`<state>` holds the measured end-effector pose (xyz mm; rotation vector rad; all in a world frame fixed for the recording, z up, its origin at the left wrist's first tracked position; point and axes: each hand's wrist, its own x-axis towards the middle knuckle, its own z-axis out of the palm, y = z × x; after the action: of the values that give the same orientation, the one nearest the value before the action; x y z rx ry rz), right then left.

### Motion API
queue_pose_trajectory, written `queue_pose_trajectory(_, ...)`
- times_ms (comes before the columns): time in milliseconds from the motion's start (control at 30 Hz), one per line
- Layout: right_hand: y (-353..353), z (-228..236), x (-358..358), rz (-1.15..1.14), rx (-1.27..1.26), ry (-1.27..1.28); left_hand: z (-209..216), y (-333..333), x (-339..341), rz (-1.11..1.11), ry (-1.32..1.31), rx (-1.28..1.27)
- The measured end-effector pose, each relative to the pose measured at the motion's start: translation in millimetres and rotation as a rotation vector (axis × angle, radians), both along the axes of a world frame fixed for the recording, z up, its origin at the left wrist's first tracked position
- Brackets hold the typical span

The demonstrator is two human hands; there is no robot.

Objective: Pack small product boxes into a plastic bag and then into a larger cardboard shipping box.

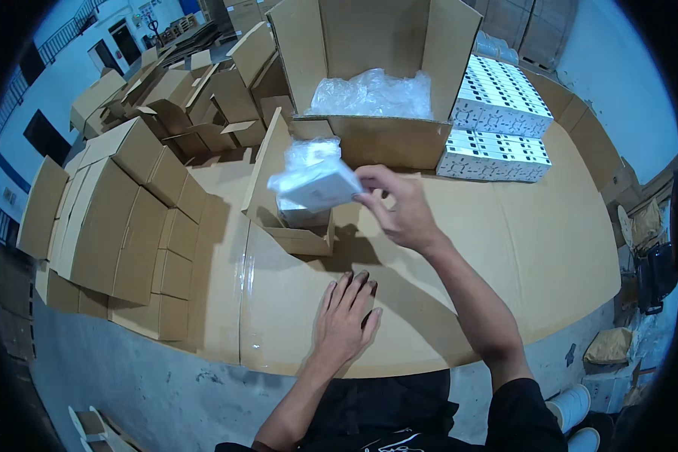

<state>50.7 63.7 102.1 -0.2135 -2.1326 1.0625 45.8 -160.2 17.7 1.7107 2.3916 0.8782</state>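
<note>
My right hand (398, 207) holds a small white box wrapped in clear plastic (314, 182) above a small open cardboard carton (290, 226). Another white box sits inside that carton. My left hand (346, 316) lies flat, fingers apart, on the cardboard-covered table (535, 248), a little nearer to me than the carton. Behind the carton stands a large open cardboard box (369, 139) with crumpled clear plastic (373, 94) inside.
Stacks of white printed boxes (497, 124) stand at the back right of the table. Closed cardboard cartons (120, 226) are piled along the left edge, with more open ones behind. Grey concrete floor lies below, with white rolls (572, 407) at lower right.
</note>
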Motion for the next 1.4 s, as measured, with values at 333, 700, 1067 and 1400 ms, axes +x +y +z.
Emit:
queue_pose_trajectory(333, 5.7, 24.4, -34.1, 0.275, 0.282, -0.239, 4.7, 2.6, 0.3, 0.004, -0.057, 0.005)
queue_pose_trajectory(700, -26.2, 0.1, -65.1, 0.185, 0.679, -0.507, -4.3, -2.4, -3.7, 0.010, -0.055, 0.030)
queue_pose_trajectory(1067, -45.1, -17.2, -60.0, 0.037, 0.560, -0.345, -6.3, -3.4, -2.1, 0.009, -0.062, 0.022)
queue_pose_trajectory(1400, -46.1, -31.6, -57.3, -0.027, 0.575, -0.306, -10.0, -1.2, -0.7, 0.008, -0.057, 0.031)
